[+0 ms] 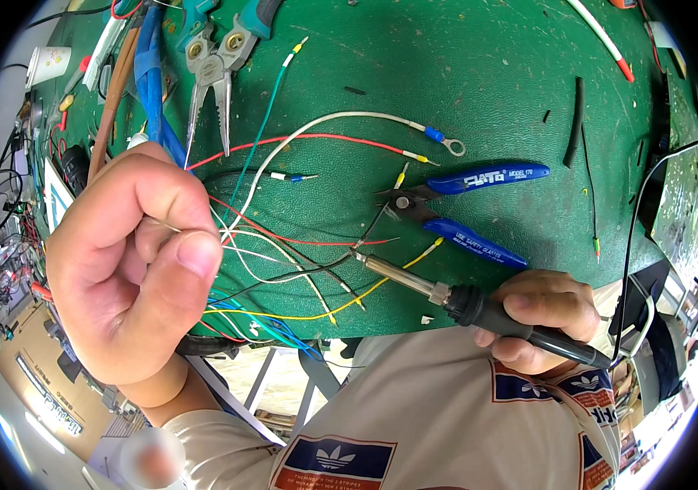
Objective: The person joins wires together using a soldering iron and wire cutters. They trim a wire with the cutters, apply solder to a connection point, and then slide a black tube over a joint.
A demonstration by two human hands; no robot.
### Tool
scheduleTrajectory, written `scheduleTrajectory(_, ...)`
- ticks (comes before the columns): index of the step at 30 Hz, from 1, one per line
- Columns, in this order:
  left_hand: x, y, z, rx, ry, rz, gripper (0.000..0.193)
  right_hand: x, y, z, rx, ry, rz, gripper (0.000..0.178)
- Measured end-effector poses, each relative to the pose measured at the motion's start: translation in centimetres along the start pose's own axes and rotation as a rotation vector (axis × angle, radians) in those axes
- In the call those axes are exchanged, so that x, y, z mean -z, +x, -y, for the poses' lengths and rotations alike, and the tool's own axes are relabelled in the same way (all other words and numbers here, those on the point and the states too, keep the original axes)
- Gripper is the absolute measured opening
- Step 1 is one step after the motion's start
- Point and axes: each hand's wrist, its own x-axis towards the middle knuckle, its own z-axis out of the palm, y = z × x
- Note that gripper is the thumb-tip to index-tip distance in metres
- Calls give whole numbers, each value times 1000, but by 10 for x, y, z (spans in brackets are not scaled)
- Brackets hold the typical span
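My right hand [557, 306] is closed around the black handle of a soldering iron [467, 302]. The iron's tip points up and left, at a bare spot on a thin black wire [337, 264]; whether they touch I cannot tell. At the left, my left hand [141, 269] is raised above the mat, thumb and forefinger pinching a thin silvery wire [163, 224], mostly hidden by the fingers. Just beyond the iron's tip lie blue-handled side cutters [488, 178], jaws toward the black wire. Beside my left hand a bundle of loose wires fans out, including a white one with a ring terminal [453, 147].
Teal-handled pliers [217, 69] lie jaws toward me at the back left, by thick blue cables [149, 73]. Black tubing [575, 122] and a white-and-red rod [602, 39] lie at the right on the green mat [447, 73]. The iron's black cord [628, 261] runs up the right side.
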Motion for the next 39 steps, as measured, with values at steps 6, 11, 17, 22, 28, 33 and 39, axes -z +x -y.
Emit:
scheduleTrajectory(6,0,0,-2,10,21,-6,22,0,1,0,16,-17,-3,42)
scheduleTrajectory(11,-2,0,-3,31,-3,-9,22,2,1,1,7,-17,14,42)
scheduleTrajectory(17,-4,0,-5,42,2,-17,22,2,0,0,22,-22,5,40)
scheduleTrajectory(22,-5,1,-5,48,-1,-19,21,-2,-5,-2,13,28,-66,48)
scheduleTrajectory(28,-4,-1,-7,63,-6,-21,22,-3,-4,1,-8,23,-72,43)
scheduleTrajectory(33,-3,1,-7,73,27,21,21,-3,-4,-1,11,-24,-62,37)
scheduleTrajectory(39,-5,1,-7,74,14,8,21,-3,-2,1,-6,-34,-52,35)
